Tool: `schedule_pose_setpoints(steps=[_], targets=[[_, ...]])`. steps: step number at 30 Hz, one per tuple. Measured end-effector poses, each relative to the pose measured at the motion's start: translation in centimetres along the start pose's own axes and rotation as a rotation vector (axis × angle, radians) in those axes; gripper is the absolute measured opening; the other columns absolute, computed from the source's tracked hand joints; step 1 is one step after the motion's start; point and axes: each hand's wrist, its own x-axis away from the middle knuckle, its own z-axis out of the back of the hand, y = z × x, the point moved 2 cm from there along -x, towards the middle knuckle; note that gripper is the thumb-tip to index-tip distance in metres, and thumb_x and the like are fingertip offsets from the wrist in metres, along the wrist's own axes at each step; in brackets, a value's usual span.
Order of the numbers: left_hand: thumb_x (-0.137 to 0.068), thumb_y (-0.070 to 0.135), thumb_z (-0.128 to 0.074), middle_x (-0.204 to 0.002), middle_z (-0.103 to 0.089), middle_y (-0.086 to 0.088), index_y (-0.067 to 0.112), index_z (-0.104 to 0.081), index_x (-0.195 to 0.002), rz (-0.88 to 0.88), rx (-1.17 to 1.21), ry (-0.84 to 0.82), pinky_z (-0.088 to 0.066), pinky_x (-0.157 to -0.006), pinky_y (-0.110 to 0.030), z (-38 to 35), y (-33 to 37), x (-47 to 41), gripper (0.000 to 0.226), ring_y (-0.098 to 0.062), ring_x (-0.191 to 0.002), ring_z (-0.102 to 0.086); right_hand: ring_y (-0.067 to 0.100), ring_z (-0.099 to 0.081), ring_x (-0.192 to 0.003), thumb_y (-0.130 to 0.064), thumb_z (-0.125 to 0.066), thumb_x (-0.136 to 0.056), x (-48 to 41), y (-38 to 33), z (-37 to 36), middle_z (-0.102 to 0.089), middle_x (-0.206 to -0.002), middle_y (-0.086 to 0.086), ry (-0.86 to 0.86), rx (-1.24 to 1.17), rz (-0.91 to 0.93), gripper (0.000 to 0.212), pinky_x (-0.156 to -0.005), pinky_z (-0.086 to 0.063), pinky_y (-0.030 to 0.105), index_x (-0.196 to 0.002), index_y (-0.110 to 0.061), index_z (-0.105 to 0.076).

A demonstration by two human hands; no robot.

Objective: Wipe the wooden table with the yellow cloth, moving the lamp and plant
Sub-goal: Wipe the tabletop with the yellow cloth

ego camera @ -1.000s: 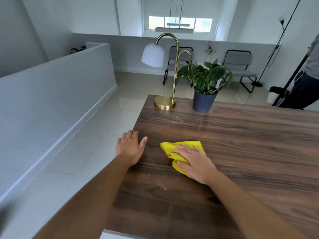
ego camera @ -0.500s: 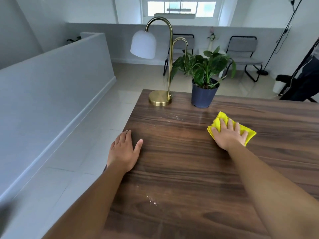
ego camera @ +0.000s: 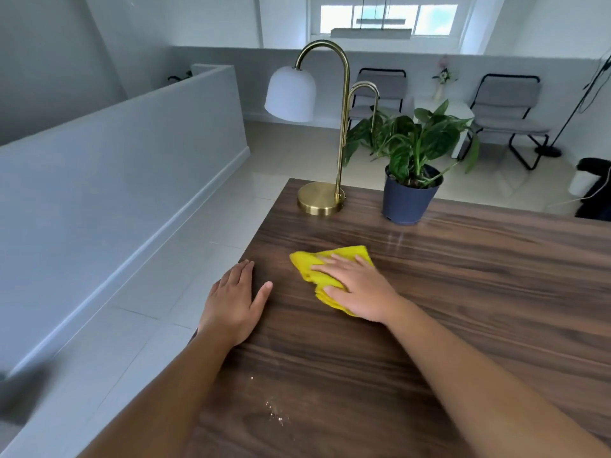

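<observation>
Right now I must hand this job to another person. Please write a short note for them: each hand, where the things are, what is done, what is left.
Left hand: flat on the wooden table near its left edge, holding nothing.
Right hand: pressed flat on the yellow cloth, mid-wipe near the left side.
Lamp and plant: at the far edge, side by side, apart; neither hand is on them.
Done: I cannot tell how much of the table has been covered.
Left: crumbs remain on the near part. The spots under the lamp and plant look not yet wiped; move each one, wipe, and finish the near part.
</observation>
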Motion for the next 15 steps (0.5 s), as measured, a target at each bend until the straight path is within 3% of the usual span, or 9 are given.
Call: schedule_pose_setpoints(steps=[3,7,11,15], targets=[[-0.096,0.054,-0.025,-0.158,-0.023,0.0,0.017,-0.023,-0.149,0.007,0.001,-0.006,-0.017,-0.119,-0.033,0.1,0.1,0.1,0.065,-0.017,-0.146,-0.02,0.006,-0.018,-0.145,-0.048,-0.036,-0.088,3.3,6.3,2.3,-0.031,-0.154,-0.011,0.046,-0.015,-0.096,0.053,-0.117,-0.009,0.036,-0.141,-0.041,-0.036],[-0.096,0.054,-0.025,-0.158,-0.023,0.0,0.018,-0.023,-0.149,0.012,0.014,-0.002,-0.016,-0.118,-0.032,0.3,0.2,0.2,0.065,-0.016,-0.146,-0.02,0.01,-0.012,-0.147,-0.04,-0.037,-0.097,4.5,11.5,3.6,-0.023,-0.158,-0.01,0.076,0.03,-0.327,0.048,-0.118,-0.009,0.042,-0.144,-0.041,-0.026],[-0.096,0.053,-0.025,-0.158,-0.024,0.001,0.019,-0.025,-0.149,0.014,0.044,0.007,-0.017,-0.117,-0.032,0.6,0.4,0.5,0.063,-0.016,-0.145,-0.021,0.015,-0.002,-0.149,-0.048,-0.025,-0.097,1.3,9.6,2.8,-0.003,-0.161,-0.009,0.057,0.155,-0.462,0.057,-0.118,-0.006,0.044,-0.151,-0.034,-0.009],[-0.096,0.053,-0.026,-0.156,-0.026,0.002,0.02,-0.026,-0.148,0.051,-0.008,0.005,-0.019,-0.117,-0.032,1.4,-0.1,1.2,0.061,-0.016,-0.144,-0.025,0.019,0.003,-0.149,-0.054,-0.017,-0.096,-3.3,5.9,1.9,0.004,-0.162,-0.005,0.035,0.161,-0.474,0.063,-0.119,-0.003,0.048,-0.152,-0.03,-0.002]])
